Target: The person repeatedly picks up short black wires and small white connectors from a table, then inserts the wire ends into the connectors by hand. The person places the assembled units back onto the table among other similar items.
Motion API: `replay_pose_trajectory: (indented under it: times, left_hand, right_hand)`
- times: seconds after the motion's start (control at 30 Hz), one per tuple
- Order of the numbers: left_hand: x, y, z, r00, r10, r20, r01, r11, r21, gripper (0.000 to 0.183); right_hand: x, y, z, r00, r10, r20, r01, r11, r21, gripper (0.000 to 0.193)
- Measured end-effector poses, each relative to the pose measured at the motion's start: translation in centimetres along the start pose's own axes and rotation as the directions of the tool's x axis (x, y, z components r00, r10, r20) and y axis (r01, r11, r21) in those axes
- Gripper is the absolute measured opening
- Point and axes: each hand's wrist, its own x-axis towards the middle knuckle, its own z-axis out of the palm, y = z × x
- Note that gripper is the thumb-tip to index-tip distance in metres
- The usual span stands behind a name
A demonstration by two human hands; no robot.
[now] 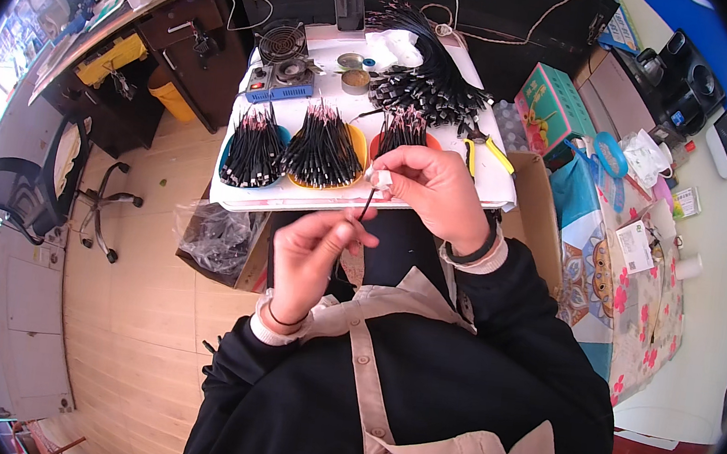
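Note:
Just in front of the table's near edge, both hands are closed on one short black cable. My left hand pinches its lower end between thumb and fingers. Above and to the right, my right hand grips the upper end, where a small white piece shows at the fingertips; whether it belongs to the cable or covers a finger I cannot tell. Beyond my hands stand bundles of similar black cables in a blue bowl, a yellow bowl and a red bowl, the last partly hidden by my right hand.
On the white table lie yellow-handled pliers, a big heap of black cables, a round tin and a blue device. Cardboard boxes flank the table. An office chair stands left, a cluttered bench right.

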Motion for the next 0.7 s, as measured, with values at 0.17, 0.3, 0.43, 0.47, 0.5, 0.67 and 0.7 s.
replay_pose_trajectory:
  times: [0.17, 0.3, 0.43, 0.47, 0.5, 0.67, 0.7]
  left_hand:
    - [1.2, 1.1, 0.8, 0.985, -0.149, -0.082, 0.126, 0.965, -0.228, 0.021]
    - [1.5, 1.6, 1.5, 0.980, -0.198, -0.026, 0.184, 0.946, -0.268, 0.020]
    - [1.3, 1.4, 1.5, 0.988, -0.147, -0.050, 0.131, 0.960, -0.248, 0.019]
    - [1.3, 1.4, 1.4, 0.991, -0.118, -0.055, 0.103, 0.968, -0.227, 0.018]
    - [1.1, 1.3, 1.4, 0.994, -0.084, -0.067, 0.068, 0.976, -0.205, 0.017]
    - [0.8, 1.2, 1.8, 0.996, -0.034, -0.088, 0.024, 0.994, -0.111, 0.018]
    - [0.8, 1.2, 1.8, 0.995, -0.033, -0.096, 0.024, 0.995, -0.100, 0.018]
  right_hand:
    - [-0.6, -0.4, 0.5, 0.965, -0.261, 0.009, 0.256, 0.941, -0.222, 0.019]
    - [-1.0, -0.2, 1.3, 0.917, -0.398, 0.009, 0.373, 0.852, -0.366, 0.019]
    - [-1.0, 0.5, 1.5, 0.948, -0.314, -0.048, 0.303, 0.940, -0.159, 0.018]
    - [-1.0, 0.6, 1.5, 0.964, -0.258, -0.070, 0.256, 0.966, -0.038, 0.018]
    - [-1.3, 0.5, 1.3, 0.991, -0.116, -0.059, 0.122, 0.988, 0.098, 0.018]
    - [-1.5, 0.0, 1.1, 0.994, -0.108, 0.003, 0.107, 0.990, 0.087, 0.015]
    - [-1.5, 0.0, 1.2, 0.990, -0.144, 0.007, 0.143, 0.987, 0.077, 0.014]
